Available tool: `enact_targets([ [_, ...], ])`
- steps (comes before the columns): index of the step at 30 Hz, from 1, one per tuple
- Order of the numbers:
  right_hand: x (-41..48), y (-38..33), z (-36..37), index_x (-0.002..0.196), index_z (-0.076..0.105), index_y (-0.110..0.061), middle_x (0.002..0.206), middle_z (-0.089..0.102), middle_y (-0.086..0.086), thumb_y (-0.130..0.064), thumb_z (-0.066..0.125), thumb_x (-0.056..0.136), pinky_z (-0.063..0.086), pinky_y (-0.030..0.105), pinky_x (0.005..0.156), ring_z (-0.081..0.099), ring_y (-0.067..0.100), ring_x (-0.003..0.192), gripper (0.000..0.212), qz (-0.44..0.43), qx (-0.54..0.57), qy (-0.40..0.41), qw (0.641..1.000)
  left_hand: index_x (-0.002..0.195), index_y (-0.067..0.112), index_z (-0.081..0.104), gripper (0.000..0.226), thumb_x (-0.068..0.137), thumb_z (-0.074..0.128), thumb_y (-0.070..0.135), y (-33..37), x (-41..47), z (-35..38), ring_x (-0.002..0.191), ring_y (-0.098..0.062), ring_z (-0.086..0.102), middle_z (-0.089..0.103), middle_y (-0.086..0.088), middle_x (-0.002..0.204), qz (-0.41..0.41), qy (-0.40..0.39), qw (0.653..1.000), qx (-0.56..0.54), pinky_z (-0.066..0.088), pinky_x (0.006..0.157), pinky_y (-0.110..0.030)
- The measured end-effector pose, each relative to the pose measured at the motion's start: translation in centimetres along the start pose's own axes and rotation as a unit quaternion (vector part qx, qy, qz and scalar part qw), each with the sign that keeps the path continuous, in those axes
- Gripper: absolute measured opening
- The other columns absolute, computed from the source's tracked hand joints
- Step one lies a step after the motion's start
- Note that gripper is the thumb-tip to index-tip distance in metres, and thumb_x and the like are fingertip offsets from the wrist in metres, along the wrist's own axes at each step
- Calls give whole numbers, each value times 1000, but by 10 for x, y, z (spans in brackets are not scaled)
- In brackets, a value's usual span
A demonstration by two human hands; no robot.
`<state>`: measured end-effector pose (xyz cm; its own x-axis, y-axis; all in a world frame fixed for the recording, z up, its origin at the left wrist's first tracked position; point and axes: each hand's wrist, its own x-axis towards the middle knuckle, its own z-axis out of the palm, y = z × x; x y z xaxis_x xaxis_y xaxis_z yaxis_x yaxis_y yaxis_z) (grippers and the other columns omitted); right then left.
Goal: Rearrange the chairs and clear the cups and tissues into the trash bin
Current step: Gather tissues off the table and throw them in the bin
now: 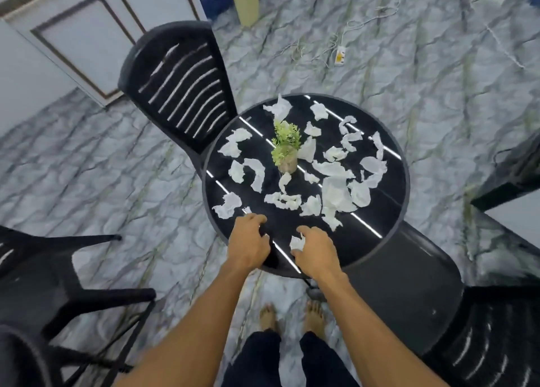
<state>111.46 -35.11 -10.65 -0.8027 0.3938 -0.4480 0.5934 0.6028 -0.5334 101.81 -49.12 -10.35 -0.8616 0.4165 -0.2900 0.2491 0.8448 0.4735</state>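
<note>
At the near edge of the round table (391, 211), the right hand (317, 253) pinches one torn tissue (297, 242) while the left hand (248, 242), loosely curled and empty, hovers; hasty sweeping could scatter the remaining tissues (336, 195) floorward or topple the central plant pot (287, 164).

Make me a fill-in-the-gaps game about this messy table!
1. The table is shaped like a ____.
2. The right hand pinches a white ____.
3. In the middle stands a little green ____.
4. The chairs are coloured ____.

Missing words: circle; tissue; plant; black
</note>
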Motion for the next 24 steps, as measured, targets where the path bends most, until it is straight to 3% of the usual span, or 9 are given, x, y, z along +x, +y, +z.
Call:
enact_targets([
  [4,17,-4,18,127,59,-11,117,58,8,-11,68,87,49,32,93,51,25,113,41,-6,-31,-6,999,133,13,60,53,81,61,3,-23,19,1,127,-24,44,55,-2,133,-29,19,999,7,40,101,-28],
  [8,35,-4,27,81,68,-8,89,62,6,13,53,78,57,37,69,62,23,82,26,12,34,3,999,111,7,71,51,69,52,-15,-40,31,14,99,-22,53,62,-6,99,-43,14,999,-1,40,80,-21],
  [12,53,-26,25,106,74,-9,100,71,5,3,60,85,53,35,90,64,20,97,27,-66,78,88,991,70,3,63,18,81,53,-6,-48,41,15,71,-14,52,63,-4,74,-42,40,998,-30,42,67,-30],
  [16,78,-54,24,127,62,-6,139,51,6,5,59,88,50,37,98,59,23,113,41,-80,73,108,988,117,21,66,39,88,55,-1,-52,51,-13,77,-14,60,64,4,81,-66,118,983,-124,47,72,-16],
  [18,88,-61,27,134,57,-7,152,35,5,3,59,89,46,33,103,53,24,123,46,-31,33,95,994,125,21,64,42,89,57,0,-65,65,-26,92,-16,61,66,3,94,-70,114,984,-115,48,83,-16],
  [19,91,-63,30,130,59,-7,149,38,6,3,60,89,46,29,102,52,24,123,43,-12,21,92,995,124,17,67,38,89,59,2,-74,73,-28,102,-18,59,66,1,105,-68,100,988,-92,45,91,-16],
  [21,92,-65,36,94,64,-8,110,57,4,10,58,84,49,19,78,59,22,98,21,5,4,94,996,109,11,74,26,88,63,1,-89,83,-27,119,-19,48,59,-2,124,-54,76,995,-46,32,92,-8],
  [22,92,-65,40,75,57,-10,88,54,1,13,55,81,44,16,64,58,20,82,24,23,-3,96,995,100,11,76,21,85,65,0,-93,85,-26,122,-20,45,56,-1,127,-37,65,997,-25,29,90,-10],
  [24,91,-65,48,70,60,-7,78,57,2,15,54,79,49,23,59,59,22,75,25,49,6,100,994,94,11,76,21,84,63,-3,-98,86,-20,117,-20,49,59,3,120,-4,32,999,-8,33,87,-16],
])
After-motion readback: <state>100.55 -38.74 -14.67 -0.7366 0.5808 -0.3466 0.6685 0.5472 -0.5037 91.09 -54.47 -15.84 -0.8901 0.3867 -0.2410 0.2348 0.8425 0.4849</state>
